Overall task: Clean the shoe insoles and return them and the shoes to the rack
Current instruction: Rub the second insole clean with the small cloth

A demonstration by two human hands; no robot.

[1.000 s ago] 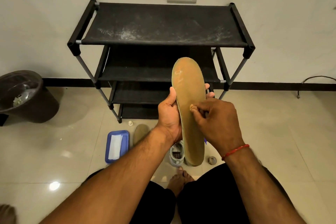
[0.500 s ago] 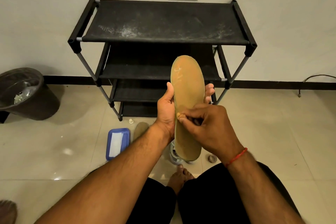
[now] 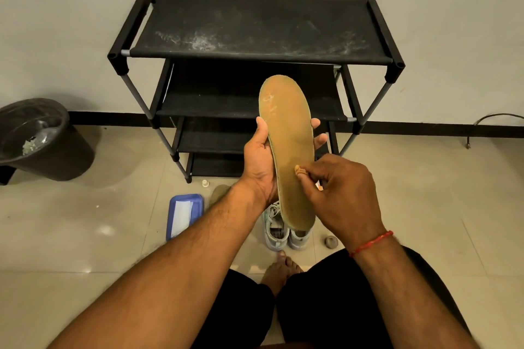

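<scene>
While L hand (image 3: 259,163) grips the long tan foam insole (image 3: 286,139) upright before the black fabric-shelf rack (image 3: 255,25), R hand (image 3: 346,187) pinches a small tan wad (image 3: 298,169) against its middle. Risk: hard rubbing could buckle it or knock it loose onto pale sneakers (image 3: 275,232) below.

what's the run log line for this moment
left hand: holds insole | right hand: pinches small wad on insole | shoes: on floor

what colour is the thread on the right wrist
Red; the wrist thread shows best in the head view.
</scene>
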